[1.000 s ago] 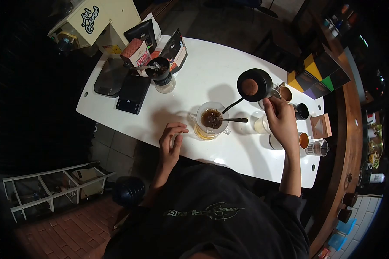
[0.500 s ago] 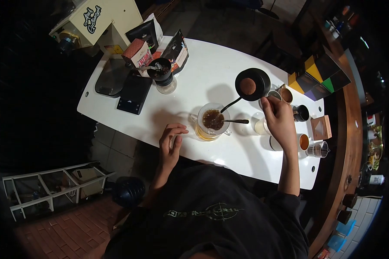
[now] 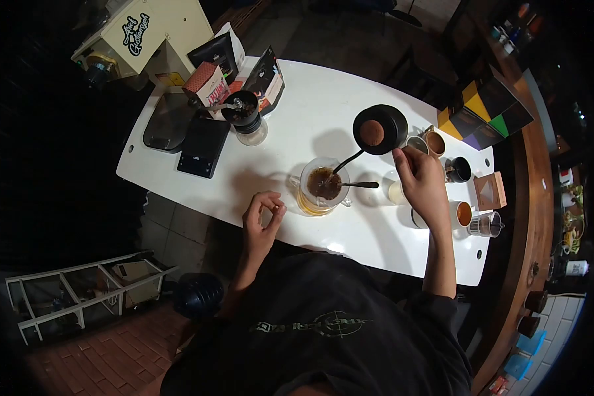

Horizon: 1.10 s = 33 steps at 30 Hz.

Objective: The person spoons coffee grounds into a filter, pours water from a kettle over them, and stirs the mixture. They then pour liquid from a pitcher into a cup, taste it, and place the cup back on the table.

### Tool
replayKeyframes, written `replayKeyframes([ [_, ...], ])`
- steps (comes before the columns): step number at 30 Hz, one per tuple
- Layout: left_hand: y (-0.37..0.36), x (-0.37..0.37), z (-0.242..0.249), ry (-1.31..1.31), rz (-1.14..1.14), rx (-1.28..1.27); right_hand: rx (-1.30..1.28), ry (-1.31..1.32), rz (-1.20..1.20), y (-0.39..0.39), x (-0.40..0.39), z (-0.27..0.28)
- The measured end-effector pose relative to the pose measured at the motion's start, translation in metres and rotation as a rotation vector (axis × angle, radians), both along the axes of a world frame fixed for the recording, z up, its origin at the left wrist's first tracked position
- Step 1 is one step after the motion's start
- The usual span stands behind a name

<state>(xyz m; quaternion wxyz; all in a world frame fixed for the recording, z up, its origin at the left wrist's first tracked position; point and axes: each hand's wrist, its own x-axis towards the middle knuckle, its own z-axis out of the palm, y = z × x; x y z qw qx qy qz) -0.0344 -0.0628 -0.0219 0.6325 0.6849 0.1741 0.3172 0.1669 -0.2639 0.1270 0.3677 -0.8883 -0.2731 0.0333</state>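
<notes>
My right hand (image 3: 424,181) is closed round the handle of a black gooseneck kettle (image 3: 395,125), whose lid has a round brown knob. The kettle's thin spout reaches down to the left, its tip over a coffee dripper (image 3: 338,173). Dark, wet coffee (image 3: 323,183) fills the dripper, and a spoon handle (image 3: 361,185) sticks out to its right. Below the dripper, a glass server (image 3: 315,208) holds amber liquid. Left of the server, my left hand (image 3: 261,218) hovers with nothing in it, fingers loosely bent and the thumb apart from them.
A hand coffee grinder (image 3: 249,125), a black scale (image 3: 203,148) and coffee bags (image 3: 264,79) stand on the left of the white table (image 3: 323,86). Cups (image 3: 464,213), a French press (image 3: 487,224) and a small box (image 3: 490,191) crowd the right end. A cream machine (image 3: 158,33) is at the upper left.
The thumb of my left hand has come nearer its bent fingers. My right hand and the kettle have shifted slightly left, with the spout still over the dripper.
</notes>
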Motion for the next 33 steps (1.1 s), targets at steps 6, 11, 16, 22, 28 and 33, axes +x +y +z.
replayKeyframes([
  [6, 0.006, -0.001, -0.003, 0.019, -0.038, 0.21, -0.045, 0.016, -0.005, -0.009, -0.002, -0.001],
  [11, 0.003, 0.002, -0.003, 0.02, -0.032, 0.149, 0.006, 0.013, 0.008, -0.006, -0.003, -0.004],
  [16, 0.006, 0.001, -0.001, 0.013, -0.025, 0.172, 0.001, 0.007, -0.006, -0.007, -0.002, -0.007],
  [22, 0.008, 0.001, -0.003, -0.02, -0.003, 0.249, -0.011, 0.005, 0.009, -0.009, -0.004, -0.007],
  [28, 0.006, 0.0, -0.004, 0.032, 0.01, 0.09, 0.011, 0.015, -0.009, -0.003, -0.001, -0.008],
  [33, 0.009, 0.0, -0.005, 0.012, -0.024, 0.096, 0.014, 0.021, -0.034, -0.007, 0.001, -0.015],
])
